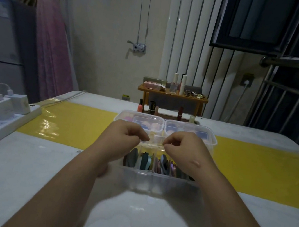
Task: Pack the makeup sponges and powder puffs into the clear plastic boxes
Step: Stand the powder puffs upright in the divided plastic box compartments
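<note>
A clear plastic box (155, 182) lies open in front of me, its compartments filled with several flat puffs (145, 160) in dark and pastel colours, standing on edge. Right behind it is a second clear box (211, 141) with its lids down; pink and blue sponges (146, 125) show through them. My left hand (127, 135) and my right hand (182, 144) are over the seam between the two boxes. Both have curled fingers, and their fingertips pinch the clear plastic edge there. My forearms hide the near box's left and right ends.
A white power strip (2, 123) with plugged-in chargers lies at the table's left edge. Lipsticks and small bottles (152, 107) stand behind the boxes, below a small wooden shelf (172, 95) of cosmetics. A yellow strip (68, 122) crosses the white table.
</note>
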